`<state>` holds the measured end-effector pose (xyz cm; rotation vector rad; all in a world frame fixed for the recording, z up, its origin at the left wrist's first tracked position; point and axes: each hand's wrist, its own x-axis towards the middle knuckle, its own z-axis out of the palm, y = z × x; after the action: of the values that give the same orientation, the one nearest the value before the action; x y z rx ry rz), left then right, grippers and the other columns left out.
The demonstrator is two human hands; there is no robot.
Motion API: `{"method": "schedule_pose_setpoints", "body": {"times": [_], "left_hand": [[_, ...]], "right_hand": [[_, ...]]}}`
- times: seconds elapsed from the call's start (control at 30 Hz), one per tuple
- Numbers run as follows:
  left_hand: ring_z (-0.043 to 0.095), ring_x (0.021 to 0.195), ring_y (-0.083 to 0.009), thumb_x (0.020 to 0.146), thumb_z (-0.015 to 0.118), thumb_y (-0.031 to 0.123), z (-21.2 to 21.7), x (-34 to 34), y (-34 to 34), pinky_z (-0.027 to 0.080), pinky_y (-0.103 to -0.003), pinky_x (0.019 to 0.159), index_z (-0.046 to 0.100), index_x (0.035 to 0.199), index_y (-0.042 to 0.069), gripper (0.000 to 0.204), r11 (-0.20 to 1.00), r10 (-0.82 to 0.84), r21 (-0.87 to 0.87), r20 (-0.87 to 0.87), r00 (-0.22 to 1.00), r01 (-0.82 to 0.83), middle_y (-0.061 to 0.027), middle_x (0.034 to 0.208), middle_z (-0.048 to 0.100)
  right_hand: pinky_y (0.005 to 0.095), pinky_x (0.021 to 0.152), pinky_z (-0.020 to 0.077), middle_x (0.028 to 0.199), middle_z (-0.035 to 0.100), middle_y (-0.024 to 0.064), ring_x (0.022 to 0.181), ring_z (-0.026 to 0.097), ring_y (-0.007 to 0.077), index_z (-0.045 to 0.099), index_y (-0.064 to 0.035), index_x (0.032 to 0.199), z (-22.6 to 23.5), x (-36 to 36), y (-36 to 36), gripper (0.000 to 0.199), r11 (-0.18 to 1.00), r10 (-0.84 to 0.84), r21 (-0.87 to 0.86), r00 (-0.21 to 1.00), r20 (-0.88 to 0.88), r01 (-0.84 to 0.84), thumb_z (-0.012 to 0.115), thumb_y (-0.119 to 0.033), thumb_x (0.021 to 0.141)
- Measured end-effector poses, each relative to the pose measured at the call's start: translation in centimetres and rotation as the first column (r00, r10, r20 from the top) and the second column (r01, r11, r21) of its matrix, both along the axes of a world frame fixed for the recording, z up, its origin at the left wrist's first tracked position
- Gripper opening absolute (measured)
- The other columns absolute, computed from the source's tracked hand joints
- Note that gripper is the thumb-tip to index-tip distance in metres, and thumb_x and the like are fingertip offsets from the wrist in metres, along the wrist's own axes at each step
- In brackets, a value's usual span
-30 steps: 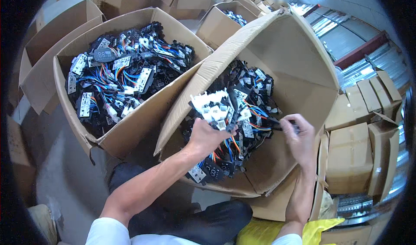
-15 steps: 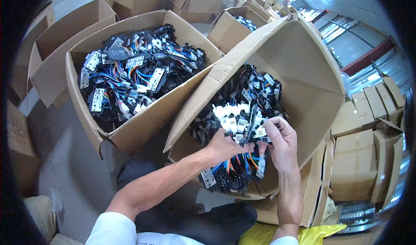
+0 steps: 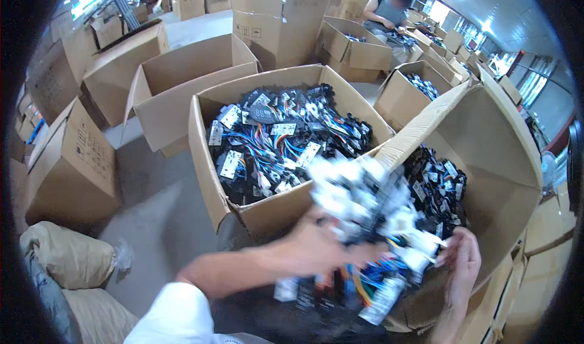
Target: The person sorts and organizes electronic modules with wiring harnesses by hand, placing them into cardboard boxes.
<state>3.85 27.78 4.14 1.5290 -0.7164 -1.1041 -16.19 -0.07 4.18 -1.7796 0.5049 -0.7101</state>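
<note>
A thick bundle of wired circuit boards (image 3: 383, 298) hangs from my left hand (image 3: 316, 240), which is closed round its wires. White plug connectors (image 3: 353, 192) crowd the top of the bundle, smeared by motion. Coloured wires and small boards dangle below the fist. My right hand (image 3: 463, 256) is at the bundle's right side, its fingers drawn together beside a white connector; what lies between the fingertips is unclear. Behind the bundle, an open carton (image 3: 499, 161) holds more wired boards (image 3: 435, 182), partly hidden by my hands.
Left of it, another open carton (image 3: 210, 189) is heaped with wired boards and a dark display panel (image 3: 263, 112). Further cartons (image 3: 73, 167) stand around on the grey floor (image 3: 152, 192). Stuffed sacks (image 3: 67, 256) lie at lower left. A person (image 3: 386, 15) works far back.
The view has swung left, bringing in more cartons, the sacks and the person. My left hand has lifted the bundle toward the left carton's edge. The right hand has moved to the bundle's outer side.
</note>
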Motion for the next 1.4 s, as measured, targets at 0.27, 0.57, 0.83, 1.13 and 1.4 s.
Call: {"method": "schedule_pose_setpoints", "body": {"times": [0.27, 0.57, 0.83, 1.13, 1.4], "left_hand": [[0.069, 0.093, -0.0358, 0.081, 0.072, 0.008, 2.4, 24.9, 6.5, 0.053, -0.047, 0.087, 0.072, 0.108, 0.008, 0.027, 0.895, 0.440, -0.445, 0.887, -0.141, -0.007, -0.0154, 0.101, 0.072], [0.068, 0.092, -0.0438, 0.076, 0.074, 0.007, -16.3, 41.6, 11.4, 0.054, -0.049, 0.082, 0.071, 0.097, 0.003, 0.021, 0.951, 0.151, -0.128, 0.987, 0.063, -0.282, -0.0236, 0.093, 0.070], [0.066, 0.091, -0.0412, 0.071, 0.069, 0.000, -15.3, 39.4, 8.8, 0.049, -0.050, 0.085, 0.068, 0.089, 0.003, 0.018, 0.977, 0.044, -0.066, 0.993, -0.109, -0.202, -0.0197, 0.091, 0.069], [0.064, 0.106, -0.0336, 0.076, 0.073, -0.002, 1.0, 40.8, 11.2, 0.048, -0.039, 0.095, 0.068, 0.107, 0.002, 0.032, 0.720, 0.485, -0.660, 0.701, -0.523, -0.217, -0.0149, 0.106, 0.068], [0.069, 0.077, -0.0186, 0.089, 0.079, 0.021, 13.8, 16.7, 2.5, 0.057, -0.038, 0.080, 0.073, 0.104, 0.004, 0.024, 0.543, 0.839, -0.636, 0.385, 0.385, -0.548, -0.0030, 0.088, 0.073]], "right_hand": [[0.0275, 0.057, 0.0524, 0.081, 0.070, 0.0086, 0.064, 0.065, 0.0135, 0.069, 0.0014, 0.107, -8.1, -4.0, 1.0, 0.023, 0.976, -0.030, 0.181, 0.902, -0.430, 0.119, 0.064, -0.021, 0.102], [0.0283, 0.061, 0.0503, 0.089, 0.074, 0.0069, 0.070, 0.065, 0.0108, 0.070, 0.0024, 0.118, -14.2, -1.5, 7.1, 0.029, 0.907, 0.386, 0.353, 0.786, -0.482, -0.229, 0.065, -0.021, 0.102], [0.0293, 0.069, 0.0537, 0.088, 0.074, 0.0110, 0.074, 0.067, 0.0148, 0.071, 0.0061, 0.111, -16.5, -0.6, 6.7, 0.031, 0.912, 0.347, 0.394, 0.724, -0.597, -0.112, 0.067, -0.021, 0.097], [0.0317, 0.075, 0.0526, 0.094, 0.074, 0.0127, 0.084, 0.068, 0.0179, 0.071, 0.0035, 0.115, -16.4, -2.0, 5.9, 0.032, 0.930, 0.358, 0.298, 0.714, -0.601, -0.216, 0.067, -0.023, 0.097], [0.0439, 0.091, 0.0527, 0.110, 0.070, 0.0248, 0.102, 0.068, 0.0430, 0.069, 0.0000, 0.117, -16.0, -1.0, 5.8, 0.035, 0.888, 0.386, 0.018, 0.721, -0.576, -0.460, 0.062, -0.028, 0.098]]}}
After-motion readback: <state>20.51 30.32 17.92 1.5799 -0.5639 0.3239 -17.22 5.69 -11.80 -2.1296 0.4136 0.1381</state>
